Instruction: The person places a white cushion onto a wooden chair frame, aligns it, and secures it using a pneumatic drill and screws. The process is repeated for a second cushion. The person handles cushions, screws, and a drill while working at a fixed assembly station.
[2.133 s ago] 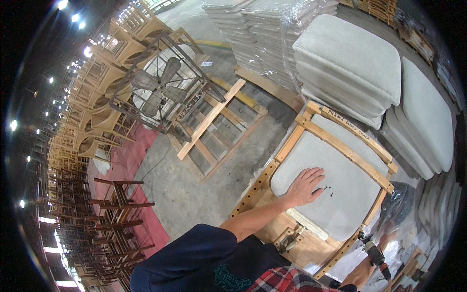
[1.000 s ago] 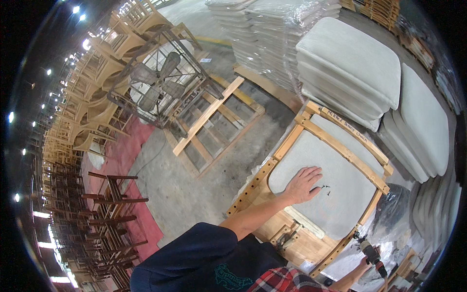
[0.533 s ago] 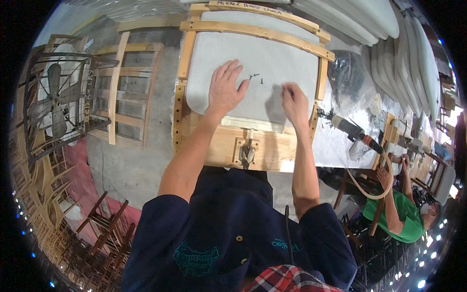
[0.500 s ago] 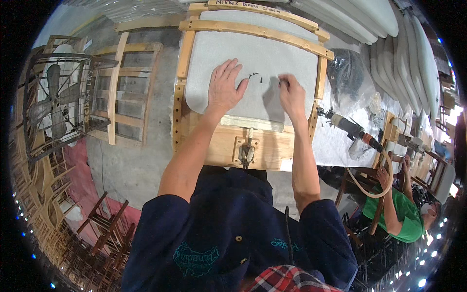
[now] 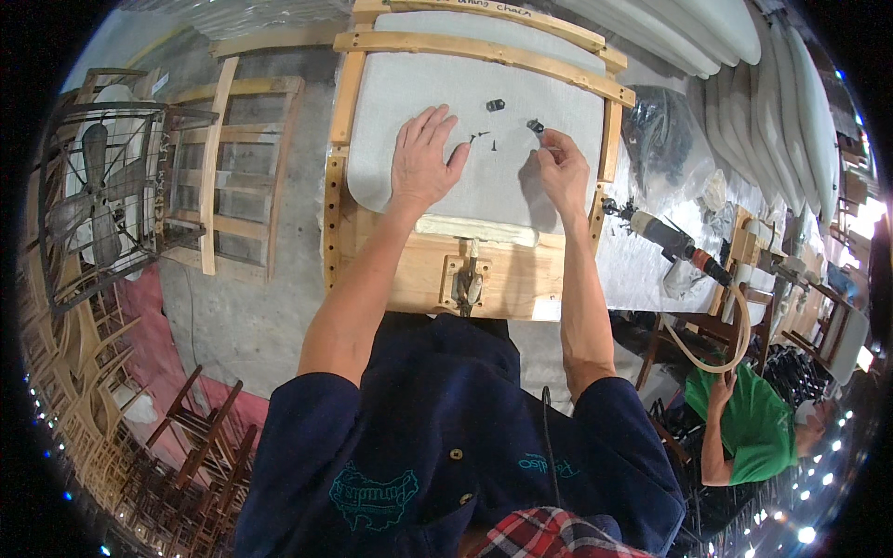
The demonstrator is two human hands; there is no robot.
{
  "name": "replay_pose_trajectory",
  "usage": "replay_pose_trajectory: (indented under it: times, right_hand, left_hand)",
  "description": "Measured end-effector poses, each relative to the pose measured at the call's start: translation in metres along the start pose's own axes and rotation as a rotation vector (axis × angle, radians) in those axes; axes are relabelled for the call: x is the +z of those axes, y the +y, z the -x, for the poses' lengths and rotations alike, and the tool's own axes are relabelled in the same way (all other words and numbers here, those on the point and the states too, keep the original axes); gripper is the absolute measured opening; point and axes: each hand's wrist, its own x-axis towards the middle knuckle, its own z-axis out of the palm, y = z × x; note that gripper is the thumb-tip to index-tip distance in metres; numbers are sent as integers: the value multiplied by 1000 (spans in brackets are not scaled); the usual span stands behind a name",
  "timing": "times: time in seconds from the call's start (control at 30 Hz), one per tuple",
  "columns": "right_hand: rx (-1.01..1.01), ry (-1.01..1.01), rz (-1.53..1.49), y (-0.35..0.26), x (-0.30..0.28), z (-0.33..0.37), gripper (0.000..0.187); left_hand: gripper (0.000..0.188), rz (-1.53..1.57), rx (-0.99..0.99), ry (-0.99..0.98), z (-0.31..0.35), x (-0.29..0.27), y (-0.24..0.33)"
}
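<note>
My left hand (image 5: 425, 158) lies flat, fingers spread, on a pale grey covered seat panel (image 5: 409, 88). Beside its thumb are a few small dark screws (image 5: 494, 146). Over the panel's right part, my right hand (image 5: 563, 169) has its fingers curled into a pinch; what is inside them is hidden. A small black fitting (image 5: 535, 126) sits right at its fingertips, and whether they touch it is unclear. A second black fitting (image 5: 496, 105) rests on the panel, between the hands and farther away.
A wooden frame (image 5: 484, 51) surrounds the panel, with a toggle clamp (image 5: 465, 284) at its near edge. To the right lies a power driver (image 5: 674, 244) with a hose. Wrapped pale panels (image 5: 777, 121) stand behind it. A co-worker in green (image 5: 744, 418) is at lower right.
Two black fittings now show on the panel near my right hand, where none lay before. My right hand's fingers have shifted slightly; my left hand stays flat. The co-worker's arms have moved.
</note>
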Motion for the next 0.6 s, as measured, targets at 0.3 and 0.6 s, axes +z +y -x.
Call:
replay_pose_trajectory:
  times: [0.3, 0.6]
  right_hand:
    - [-15, 0, 47, -22, -17, 11, 26]
    - [539, -77, 1055, 84, -212, 102, 24]
  left_hand:
    - [47, 16, -9, -10, -3, 0, 2]
    - [44, -13, 19, 44, 1, -1, -1]
